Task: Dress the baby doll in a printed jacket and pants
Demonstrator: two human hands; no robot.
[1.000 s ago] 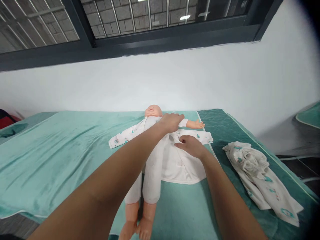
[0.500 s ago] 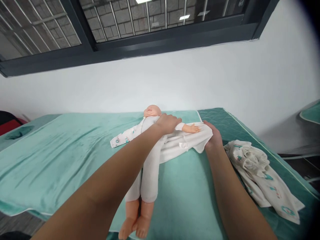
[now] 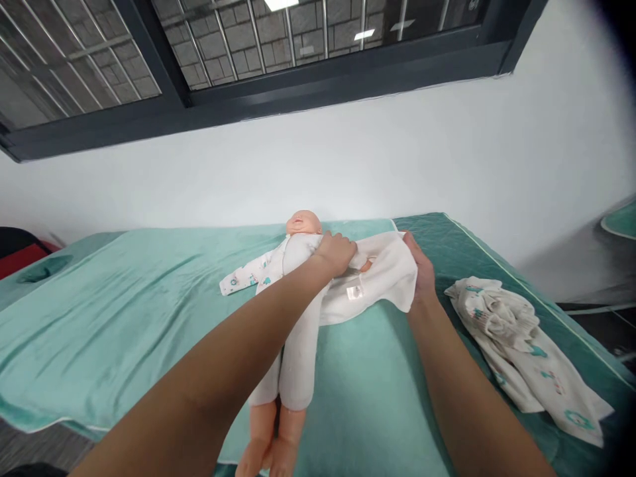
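A baby doll [image 3: 298, 371] lies on its back, its head by the wall and its legs in white trousers toward me. One arm is inside the printed sleeve [image 3: 244, 275] of a white baby shirt [image 3: 382, 265]. My left hand [image 3: 336, 254] is closed around the doll's other arm near the shoulder; its fingertips are partly hidden. With thumb and fingers closed, my right hand [image 3: 421, 268] grips the outer edge of the shirt's open side, holding it stretched out to the right. The cloth now hides most of the doll's hand, and a small label shows on it.
To the right lies a crumpled printed baby garment [image 3: 527, 351] on the dark green quilted cover [image 3: 427, 228]. A light green sheet [image 3: 139, 298] spreads beneath the doll. Behind stands a white wall [image 3: 248, 175] under a barred window [image 3: 298, 86]. A black and red item [image 3: 22, 255] sits far left.
My right hand has raised the shirt's edge and drawn it slightly inward, so the cloth covers most of the doll's hand. My left hand stays on the arm, almost in place.
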